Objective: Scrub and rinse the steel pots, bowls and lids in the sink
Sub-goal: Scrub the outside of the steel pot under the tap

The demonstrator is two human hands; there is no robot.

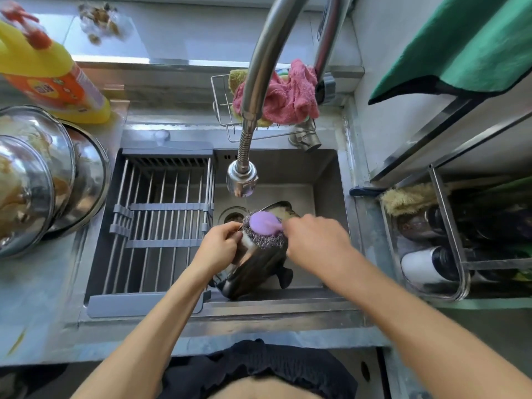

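Your left hand [220, 244] curls round the steel pot [253, 269], tilted at frame centre in the sink [328, 180] to steady it. Your right hand [315, 240] grips the purple-handled scrubber [264, 230] against it under the faucet [241, 180] (so rinse water reaches it, probably).

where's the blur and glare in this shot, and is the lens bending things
Head view: wide-angle bending curves the faucet and counter edges; motion blur smears the yellow bottle and the stacked steel bowls at left; daylight glare on those bowls; the hands and the purple scrubber are fairly sharp.
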